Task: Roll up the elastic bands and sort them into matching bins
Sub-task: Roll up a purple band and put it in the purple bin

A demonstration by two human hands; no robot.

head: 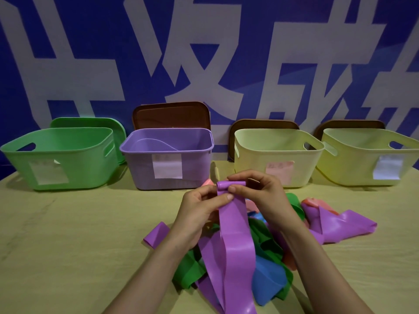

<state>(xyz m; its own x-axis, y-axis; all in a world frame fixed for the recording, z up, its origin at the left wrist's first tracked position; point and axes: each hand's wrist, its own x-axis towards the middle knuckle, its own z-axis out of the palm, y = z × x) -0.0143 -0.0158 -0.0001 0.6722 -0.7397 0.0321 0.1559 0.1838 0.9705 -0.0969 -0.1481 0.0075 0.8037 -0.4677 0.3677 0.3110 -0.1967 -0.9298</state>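
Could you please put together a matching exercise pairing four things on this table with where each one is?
1. green bin
2. purple bin
3. partly rolled purple band
4. blue band

A. pinched by left hand and right hand
B. leftmost in the row
C. lying loose, held by nothing
D. second from the left

Pairs: 1-B, 2-D, 3-A, 4-C

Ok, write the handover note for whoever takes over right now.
Left hand and right hand: both pinch the purple band at its top end, a short roll started.
Loose pile of green, blue, pink and purple bands lies on the table under it.
Done: no band visible in any bin.
Left: finish this roll, drop it in the purple bin, then the rest.
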